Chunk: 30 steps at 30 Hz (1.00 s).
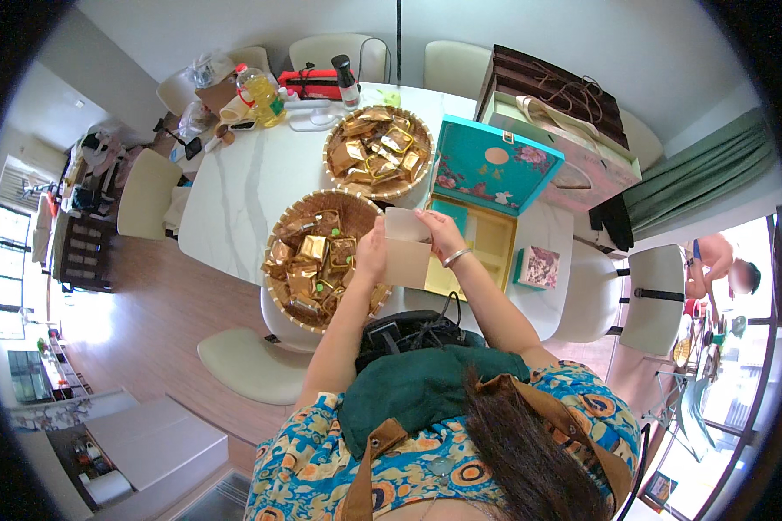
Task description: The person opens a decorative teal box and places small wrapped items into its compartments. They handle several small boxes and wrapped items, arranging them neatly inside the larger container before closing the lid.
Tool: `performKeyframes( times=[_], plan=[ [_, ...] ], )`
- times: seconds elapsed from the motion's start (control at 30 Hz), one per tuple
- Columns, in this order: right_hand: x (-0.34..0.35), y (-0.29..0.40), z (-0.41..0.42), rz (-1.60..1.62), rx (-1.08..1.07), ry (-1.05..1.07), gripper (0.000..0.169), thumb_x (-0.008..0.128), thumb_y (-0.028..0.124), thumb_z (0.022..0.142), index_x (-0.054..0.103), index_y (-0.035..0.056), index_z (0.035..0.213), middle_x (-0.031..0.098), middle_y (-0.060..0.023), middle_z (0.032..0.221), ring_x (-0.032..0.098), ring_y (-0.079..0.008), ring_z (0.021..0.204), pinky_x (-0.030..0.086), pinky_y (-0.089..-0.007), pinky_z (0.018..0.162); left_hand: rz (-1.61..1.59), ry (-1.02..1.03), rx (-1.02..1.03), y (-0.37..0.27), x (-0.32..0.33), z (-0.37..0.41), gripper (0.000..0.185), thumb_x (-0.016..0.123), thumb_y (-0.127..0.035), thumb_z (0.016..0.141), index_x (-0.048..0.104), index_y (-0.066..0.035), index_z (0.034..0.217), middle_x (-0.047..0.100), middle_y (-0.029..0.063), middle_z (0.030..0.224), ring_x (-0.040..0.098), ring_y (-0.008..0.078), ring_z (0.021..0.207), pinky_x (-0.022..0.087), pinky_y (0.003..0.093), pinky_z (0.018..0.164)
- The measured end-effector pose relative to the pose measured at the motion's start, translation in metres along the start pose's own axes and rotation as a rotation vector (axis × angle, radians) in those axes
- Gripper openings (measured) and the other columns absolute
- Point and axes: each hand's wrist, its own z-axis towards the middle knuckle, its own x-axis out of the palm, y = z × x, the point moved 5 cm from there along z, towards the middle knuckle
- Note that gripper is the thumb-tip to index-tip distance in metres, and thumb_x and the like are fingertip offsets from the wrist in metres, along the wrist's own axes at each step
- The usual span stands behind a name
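Note:
Between my two hands is a small pale cardboard box (407, 262), its flap raised at the top. My left hand (371, 253) grips the box's left side, and my right hand (442, 233) holds the flap at the upper right. Behind it stands a turquoise gift box (495, 163) with its lid up and a gold compartmented inside; my hands hide part of it. Left of my hands, a round woven basket (280, 228) holds several gold-wrapped packets (313, 248). Another woven basket (328, 153) of gold packets sits just beyond. A small floral box (538, 267) lies at the right.
On the marble-patterned table (225, 195), an oil bottle (260, 98) and a black-topped bottle (345, 81) stand at the back. Large gift bags (583, 169) fill the far right. Pale chairs (144, 195) surround the table. Another person (717, 260) is at the far right.

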Motion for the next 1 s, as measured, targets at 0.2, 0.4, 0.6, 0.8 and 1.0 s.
performKeyframes(
  times=[0.2, 0.4, 0.6, 0.8, 1.0],
  plan=[
    [-0.023, -0.002, 0.021, -0.026, -0.199, -0.14, 0.028, 0.064, 0.031, 0.085, 0.063, 0.0025, 0.084, 0.063, -0.0025, 0.075, 0.056, -0.0085, 0.061, 0.045, -0.0235, 0.054, -0.045, 0.253, 0.259, -0.016, 0.018, -0.006, 0.094, 0.079, -0.015, 0.067, 0.019, -0.008, 0.139, 0.041, 0.012, 0.129, 0.048, 0.0238, 0.113, 0.043, 0.0351, 0.092],
    [-0.021, 0.008, 0.023, 0.184, -0.134, -0.179, 0.027, 0.063, 0.027, 0.086, 0.061, 0.001, 0.09, 0.065, -0.0054, 0.082, 0.06, -0.0125, 0.066, 0.047, -0.0268, 0.057, 0.368, 0.19, 0.593, -0.045, 0.019, -0.023, 0.108, 0.087, -0.027, 0.05, 0.025, -0.01, 0.136, 0.041, 0.0123, 0.125, 0.045, 0.0275, 0.114, 0.041, 0.038, 0.094],
    [-0.016, 0.017, 0.025, -0.162, -0.389, -0.212, 0.023, 0.064, 0.025, 0.085, 0.062, 0.003, 0.092, 0.063, -0.0006, 0.079, 0.057, -0.0083, 0.069, 0.047, -0.0235, 0.06, 0.629, 0.015, 0.422, -0.049, 0.02, -0.025, 0.089, 0.087, -0.031, 0.046, 0.037, -0.008, 0.116, 0.043, 0.0127, 0.118, 0.052, 0.0289, 0.103, 0.046, 0.0373, 0.085],
    [0.009, 0.024, 0.003, 0.076, -0.13, 0.132, 0.018, 0.06, 0.018, 0.087, 0.061, 0.0038, 0.098, 0.063, -0.0024, 0.088, 0.06, -0.0125, 0.079, 0.05, -0.0255, 0.07, 0.375, 0.089, 0.257, -0.025, 0.01, -0.012, 0.072, 0.086, -0.026, 0.054, 0.042, -0.006, 0.107, 0.05, 0.0094, 0.099, 0.054, 0.0215, 0.093, 0.047, 0.0334, 0.08],
    [-0.011, 0.006, 0.006, 0.401, 0.267, 0.117, 0.039, 0.061, 0.035, 0.083, 0.056, 0.0044, 0.106, 0.064, -0.0112, 0.097, 0.063, -0.0247, 0.089, 0.051, -0.0406, 0.081, 0.297, 0.048, 0.39, -0.012, 0.012, -0.003, 0.067, 0.086, -0.027, 0.055, 0.046, -0.003, 0.103, 0.047, 0.0098, 0.1, 0.051, 0.0205, 0.093, 0.045, 0.0326, 0.081]
  ],
)
